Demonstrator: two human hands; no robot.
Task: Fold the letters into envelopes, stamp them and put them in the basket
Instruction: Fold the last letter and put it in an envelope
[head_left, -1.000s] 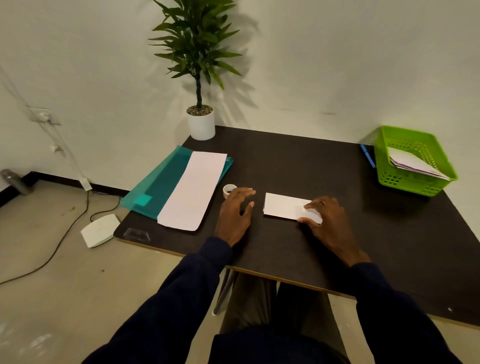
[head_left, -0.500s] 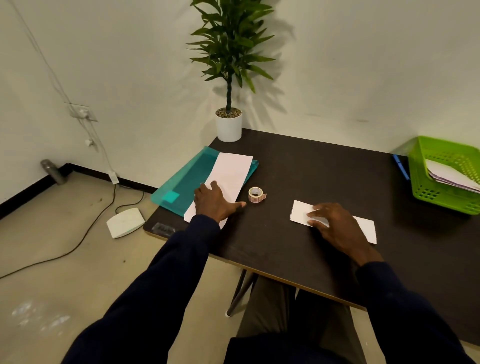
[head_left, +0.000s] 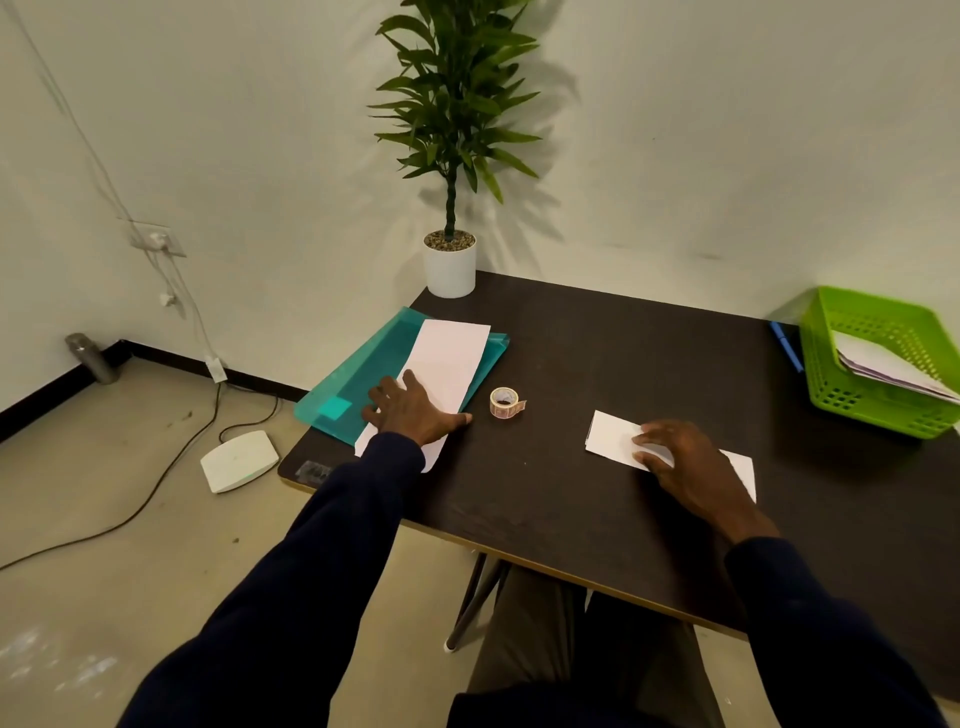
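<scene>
Left hand flat, fingers spread on envelope stack atop teal folder; right hand open, pinning folded letter to bench. Slide just 1 envelope off w/ fingertips; keep letter pinned.

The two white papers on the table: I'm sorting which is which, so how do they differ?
The paper under the left hand is a long strip lying on the teal folder; the paper under the right hand is shorter and lies on the bare table. The left one runs away from the person; the right one lies crosswise. Both are white, flat and pressed by a hand.
</scene>
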